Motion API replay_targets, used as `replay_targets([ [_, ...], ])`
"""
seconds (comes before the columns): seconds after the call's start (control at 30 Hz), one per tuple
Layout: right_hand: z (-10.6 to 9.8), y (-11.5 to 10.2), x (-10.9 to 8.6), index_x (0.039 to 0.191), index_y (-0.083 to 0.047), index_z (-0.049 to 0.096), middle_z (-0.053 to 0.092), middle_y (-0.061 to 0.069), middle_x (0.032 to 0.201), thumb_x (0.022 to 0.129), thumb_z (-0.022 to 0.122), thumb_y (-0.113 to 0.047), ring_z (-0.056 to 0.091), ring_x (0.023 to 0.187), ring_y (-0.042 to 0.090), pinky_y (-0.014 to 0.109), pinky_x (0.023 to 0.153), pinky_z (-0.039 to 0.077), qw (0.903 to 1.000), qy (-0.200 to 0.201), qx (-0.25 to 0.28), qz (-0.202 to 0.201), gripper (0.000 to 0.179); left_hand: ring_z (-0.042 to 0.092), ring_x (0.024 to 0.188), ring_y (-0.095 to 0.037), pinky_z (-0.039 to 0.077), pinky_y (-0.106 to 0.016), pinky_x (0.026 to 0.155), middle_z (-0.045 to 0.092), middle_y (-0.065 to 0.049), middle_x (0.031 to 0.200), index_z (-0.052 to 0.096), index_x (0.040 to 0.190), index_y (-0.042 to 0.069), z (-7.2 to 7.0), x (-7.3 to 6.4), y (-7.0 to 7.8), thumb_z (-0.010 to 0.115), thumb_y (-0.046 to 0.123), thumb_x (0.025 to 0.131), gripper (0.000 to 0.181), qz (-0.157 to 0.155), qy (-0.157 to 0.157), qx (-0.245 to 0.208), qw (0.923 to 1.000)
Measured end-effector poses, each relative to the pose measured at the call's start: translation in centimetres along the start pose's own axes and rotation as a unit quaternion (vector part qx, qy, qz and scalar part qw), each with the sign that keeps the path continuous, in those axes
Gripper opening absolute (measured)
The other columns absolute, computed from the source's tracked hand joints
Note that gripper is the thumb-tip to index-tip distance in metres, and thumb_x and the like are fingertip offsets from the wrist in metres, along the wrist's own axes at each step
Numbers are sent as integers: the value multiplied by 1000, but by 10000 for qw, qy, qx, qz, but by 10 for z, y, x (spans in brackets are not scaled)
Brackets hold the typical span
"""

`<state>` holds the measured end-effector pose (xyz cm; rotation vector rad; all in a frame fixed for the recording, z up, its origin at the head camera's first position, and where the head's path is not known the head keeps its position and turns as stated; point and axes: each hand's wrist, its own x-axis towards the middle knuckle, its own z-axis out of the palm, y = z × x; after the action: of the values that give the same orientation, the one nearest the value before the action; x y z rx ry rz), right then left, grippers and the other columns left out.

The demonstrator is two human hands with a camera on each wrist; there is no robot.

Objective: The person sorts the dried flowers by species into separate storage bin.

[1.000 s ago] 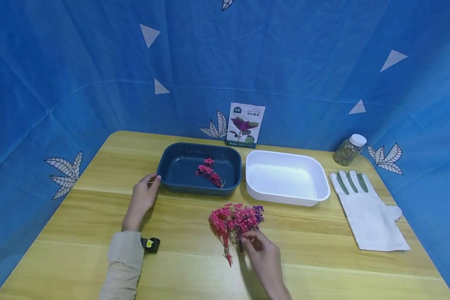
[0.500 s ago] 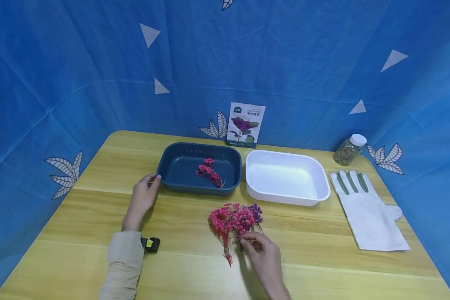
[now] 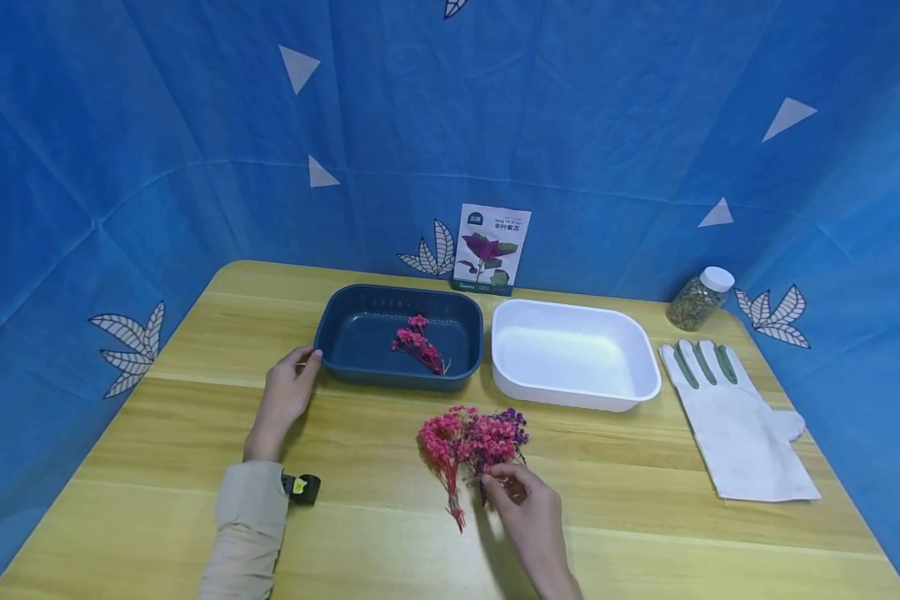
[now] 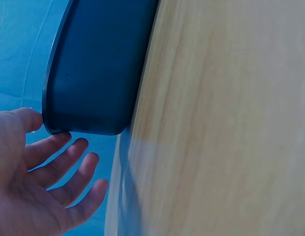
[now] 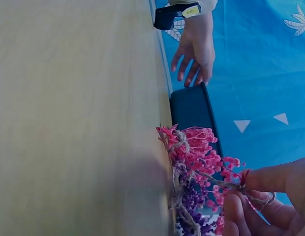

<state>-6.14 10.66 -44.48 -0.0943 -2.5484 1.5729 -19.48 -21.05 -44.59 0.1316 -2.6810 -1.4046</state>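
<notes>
My left hand [image 3: 285,400] pinches the left front corner of a dark blue plastic basin [image 3: 390,380] between thumb and index finger; its other fingers spread below the rim in the left wrist view. Inside that basin lies a small bunch of pink dried flowers [image 3: 422,347]. On the table in front, my right hand [image 3: 528,521] pinches the twine-tied stems of another pink dried flower bunch [image 3: 492,435]. Close against it are a second pink bunch [image 3: 441,442] with red stems and a purple bunch [image 3: 516,419], partly hidden.
A white basin [image 3: 570,392] stands right of the blue one. Behind them a seed packet [image 3: 491,250] leans upright against the blue curtain. At the right are a white-lidded jar [image 3: 696,302] and a white and green glove [image 3: 742,433].
The pink bunch in my right hand shifts slightly left, then back right, covering the purple flowers by differing amounts. My left hand and the blue basin stay still.
</notes>
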Motion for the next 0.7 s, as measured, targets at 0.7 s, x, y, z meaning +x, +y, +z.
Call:
replay_targets([
  [0.7, 1, -6, -4, 87, -4, 72, 70, 7, 85, 76, 76, 0, 56, 63, 2, 18, 59, 52, 9982, 245, -164, -520, 13, 53, 114, -40, 43, -49, 98, 53, -28, 129, 46, 134, -8, 0, 1, -1, 37, 33, 103, 52, 69, 18, 64, 10000],
])
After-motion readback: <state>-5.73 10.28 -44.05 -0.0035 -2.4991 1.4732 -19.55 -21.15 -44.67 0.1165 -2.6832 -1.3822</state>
